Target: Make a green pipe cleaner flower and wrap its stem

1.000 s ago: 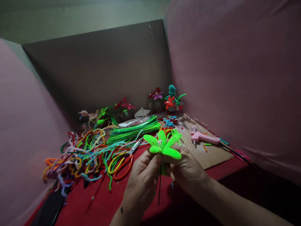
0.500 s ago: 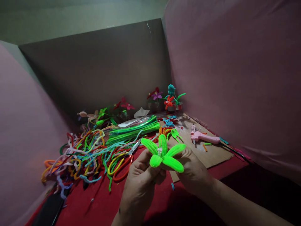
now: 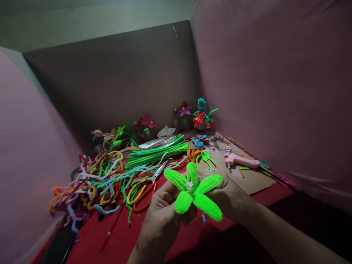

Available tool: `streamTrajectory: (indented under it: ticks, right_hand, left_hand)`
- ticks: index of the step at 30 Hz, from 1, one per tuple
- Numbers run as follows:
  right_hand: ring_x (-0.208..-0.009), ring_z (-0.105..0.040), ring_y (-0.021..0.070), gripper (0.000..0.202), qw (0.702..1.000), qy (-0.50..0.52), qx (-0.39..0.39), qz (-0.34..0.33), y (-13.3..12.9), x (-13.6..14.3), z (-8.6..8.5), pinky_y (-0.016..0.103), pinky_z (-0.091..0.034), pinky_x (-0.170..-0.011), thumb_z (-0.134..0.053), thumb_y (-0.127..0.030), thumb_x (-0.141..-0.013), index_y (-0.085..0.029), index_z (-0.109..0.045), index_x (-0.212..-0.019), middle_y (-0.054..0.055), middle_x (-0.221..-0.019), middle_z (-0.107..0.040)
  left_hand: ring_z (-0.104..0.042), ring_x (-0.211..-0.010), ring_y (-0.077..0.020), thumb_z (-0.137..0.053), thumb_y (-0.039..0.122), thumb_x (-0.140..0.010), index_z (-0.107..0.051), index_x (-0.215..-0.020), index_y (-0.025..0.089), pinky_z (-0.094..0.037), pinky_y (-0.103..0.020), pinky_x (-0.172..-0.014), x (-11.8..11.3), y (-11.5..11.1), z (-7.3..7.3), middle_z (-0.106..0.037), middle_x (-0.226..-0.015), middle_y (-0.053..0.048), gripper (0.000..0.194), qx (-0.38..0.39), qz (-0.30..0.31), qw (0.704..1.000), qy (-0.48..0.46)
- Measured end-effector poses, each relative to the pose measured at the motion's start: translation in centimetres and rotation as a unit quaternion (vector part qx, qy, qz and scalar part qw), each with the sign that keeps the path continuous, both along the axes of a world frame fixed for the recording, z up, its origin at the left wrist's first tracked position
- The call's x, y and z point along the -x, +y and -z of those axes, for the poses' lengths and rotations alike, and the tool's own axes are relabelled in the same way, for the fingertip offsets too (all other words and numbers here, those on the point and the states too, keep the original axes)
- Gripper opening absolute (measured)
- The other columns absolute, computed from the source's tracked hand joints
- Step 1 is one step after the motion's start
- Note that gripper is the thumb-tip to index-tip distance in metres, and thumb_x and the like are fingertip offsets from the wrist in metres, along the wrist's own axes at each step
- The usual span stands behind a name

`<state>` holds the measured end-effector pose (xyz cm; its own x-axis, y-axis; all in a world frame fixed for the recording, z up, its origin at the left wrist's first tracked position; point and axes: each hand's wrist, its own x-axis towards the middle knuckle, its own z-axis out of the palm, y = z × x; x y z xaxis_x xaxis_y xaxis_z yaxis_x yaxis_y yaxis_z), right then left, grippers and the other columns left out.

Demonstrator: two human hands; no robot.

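A bright green pipe-cleaner flower (image 3: 206,206) with a cluster of small white bits at its centre faces me between my two hands. My left hand (image 3: 162,218) is closed on it from below, thumb and fingers bent under the lower left petal. From the other side my right hand (image 3: 232,194) grips behind the right petals, its fingertips mostly hidden by the flower. To the left of the flower lie scissors (image 3: 152,187) with orange and yellow handles, blades pointing away. Just beyond it rest smaller green pipe-cleaner pieces (image 3: 206,157).
Loose coloured pipe cleaners (image 3: 93,179) are heaped at left, beside a green bundle (image 3: 159,152). A pink glue gun (image 3: 242,161) lies on cardboard (image 3: 258,181) at right. Finished flowers (image 3: 199,118) stand at the back. A black flat object (image 3: 57,245) lies front left.
The flower has tipped so its face turns more toward me, and its lower petals sit lower. Both hands still hold it. The camera view has shifted slightly.
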<state>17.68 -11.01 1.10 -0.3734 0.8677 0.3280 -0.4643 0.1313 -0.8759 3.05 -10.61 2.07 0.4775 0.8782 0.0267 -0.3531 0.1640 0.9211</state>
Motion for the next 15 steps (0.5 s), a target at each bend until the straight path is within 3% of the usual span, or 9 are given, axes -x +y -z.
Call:
streamTrajectory:
  ticks: [5, 11, 15]
  right_hand:
    - [-0.074, -0.059, 0.0159, 0.024, 0.997, -0.005, -0.059, 0.04, 0.1, 0.5, -0.3, 0.026, -0.047, -0.063, -0.066, -0.037, -0.071, -0.022, -0.069, -0.09, 0.003, -0.079, -0.065]
    - [-0.075, -0.06, 0.0181, 0.037, 0.998, 0.043, -0.012, 0.05, -0.2, 1.2, 0.2, 0.029, -0.049, -0.06, -0.064, -0.037, -0.074, -0.022, -0.062, -0.107, 0.005, -0.084, -0.064]
    - [-0.069, -0.058, 0.0154, 0.044, 0.993, 0.087, -0.004, 0.077, 0.2, 1.5, 1.4, 0.028, -0.046, -0.058, -0.067, -0.035, -0.072, -0.025, -0.058, -0.114, 0.004, -0.088, -0.063]
  left_hand:
    - [-0.041, -0.04, -0.0039, -0.076, 0.022, -0.059, -0.063, -0.094, 0.017, -0.034, -0.013, -0.038, -0.2, 0.1, -0.1, -0.049, -0.05, 0.004, 0.038, -0.007, 0.011, 0.999, -0.032]
    - [-0.043, -0.041, -0.0051, -0.072, 0.021, -0.064, -0.056, -0.11, 0.017, -0.038, -0.016, -0.038, -0.4, 0.6, 0.2, -0.052, -0.058, 0.003, 0.048, -0.023, -0.005, 0.999, -0.031]
    - [-0.051, -0.052, -0.0076, -0.07, 0.013, -0.066, -0.056, -0.111, 0.019, -0.044, -0.017, -0.048, -0.1, 0.6, 0.2, -0.057, -0.066, 0.001, 0.048, -0.026, -0.025, 0.999, -0.014]
